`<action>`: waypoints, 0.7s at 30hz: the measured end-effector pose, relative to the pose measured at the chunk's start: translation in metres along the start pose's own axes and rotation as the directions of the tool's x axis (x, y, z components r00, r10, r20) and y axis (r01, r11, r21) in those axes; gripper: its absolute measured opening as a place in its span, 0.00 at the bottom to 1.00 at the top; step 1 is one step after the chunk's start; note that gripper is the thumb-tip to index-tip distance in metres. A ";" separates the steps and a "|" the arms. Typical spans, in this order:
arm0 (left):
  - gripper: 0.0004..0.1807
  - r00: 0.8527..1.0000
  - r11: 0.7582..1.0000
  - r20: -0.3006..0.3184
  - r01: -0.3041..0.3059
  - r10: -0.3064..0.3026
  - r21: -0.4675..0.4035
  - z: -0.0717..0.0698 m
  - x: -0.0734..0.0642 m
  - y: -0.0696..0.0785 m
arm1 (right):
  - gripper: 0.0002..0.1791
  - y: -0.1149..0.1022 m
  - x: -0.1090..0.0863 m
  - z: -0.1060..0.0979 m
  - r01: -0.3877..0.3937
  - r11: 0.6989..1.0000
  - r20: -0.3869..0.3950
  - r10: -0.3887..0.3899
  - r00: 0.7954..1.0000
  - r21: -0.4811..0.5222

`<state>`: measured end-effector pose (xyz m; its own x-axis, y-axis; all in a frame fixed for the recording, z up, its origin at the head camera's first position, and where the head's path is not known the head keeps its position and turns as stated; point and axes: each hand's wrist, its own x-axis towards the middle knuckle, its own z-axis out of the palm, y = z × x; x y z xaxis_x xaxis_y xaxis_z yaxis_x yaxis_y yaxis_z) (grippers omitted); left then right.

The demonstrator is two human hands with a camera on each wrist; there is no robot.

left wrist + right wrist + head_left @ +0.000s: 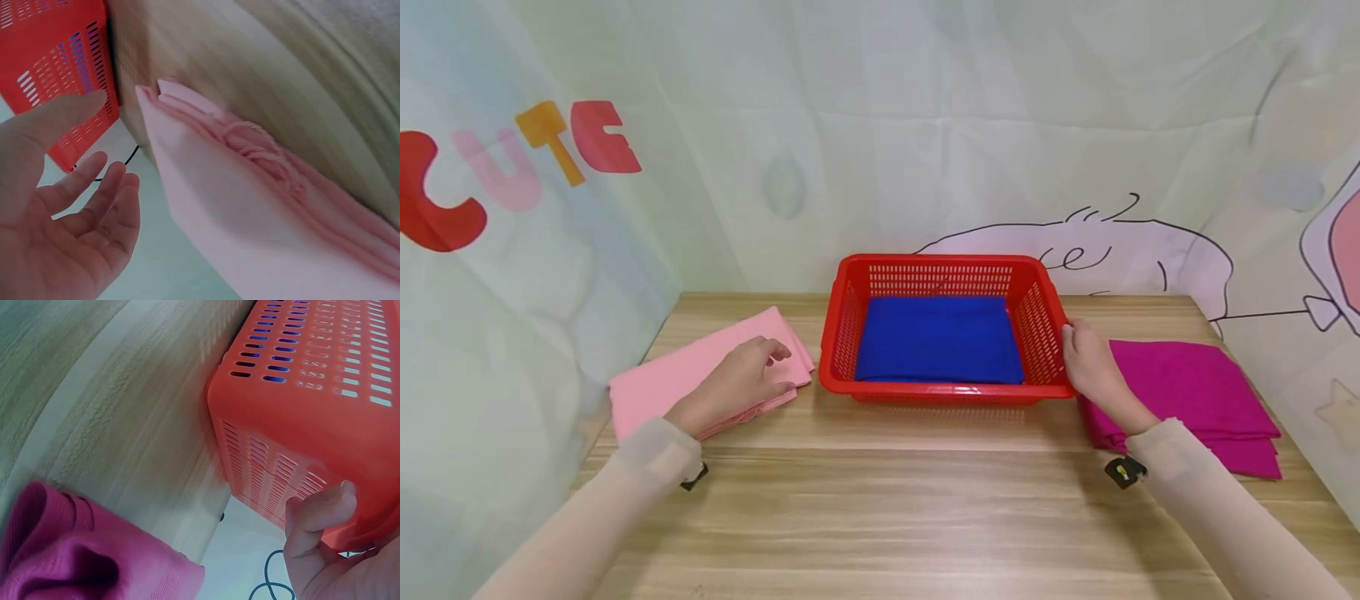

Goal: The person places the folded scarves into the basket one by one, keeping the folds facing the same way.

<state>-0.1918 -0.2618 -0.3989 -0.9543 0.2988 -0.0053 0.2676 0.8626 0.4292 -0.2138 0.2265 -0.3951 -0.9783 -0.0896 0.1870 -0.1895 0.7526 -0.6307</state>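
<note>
A red plastic basket (pixel 947 389) with slotted walls stands at the middle of the table, and a folded blue cloth (pixel 936 337) lies inside it. My right hand (pixel 1093 367) grips the basket's right rim; in the right wrist view, fingers (pixel 322 515) lie against its outer wall. Over the folded pink cloth (pixel 658 387) at the left is my left hand (pixel 741 379), its fingers loosely bent and holding nothing. The left wrist view shows the pink cloth (pixel 206 181) beside that hand, with a twisted cord along its folded edge.
A folded magenta cloth (pixel 1187 392) lies at the right of the table, close beside the right hand. The wooden table (pixel 887 508) extends in front of the basket. A printed curtain (pixel 880 167) hangs behind and along the sides.
</note>
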 end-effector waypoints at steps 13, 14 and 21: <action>0.21 0.999 0.992 0.006 -0.035 0.035 0.123 0.022 -0.007 -0.005 | 0.26 0.002 -0.001 0.004 -0.033 0.999 0.010 0.033 0.999 0.003; 0.20 0.999 0.991 0.004 -0.040 0.040 0.130 0.023 -0.007 -0.006 | 0.26 0.002 -0.001 0.004 -0.032 0.999 0.009 0.032 0.999 0.003; 0.18 0.999 0.986 -0.006 -0.047 0.049 0.161 0.024 -0.008 -0.006 | 0.26 0.002 -0.001 0.003 -0.028 1.000 -0.001 0.028 1.000 -0.007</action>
<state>-0.1822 -0.2597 -0.4236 -0.9410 0.3378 0.0212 0.3301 0.9021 0.2778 -0.2132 0.2257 -0.3990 -0.9831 -0.0677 0.1700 -0.1613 0.7592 -0.6306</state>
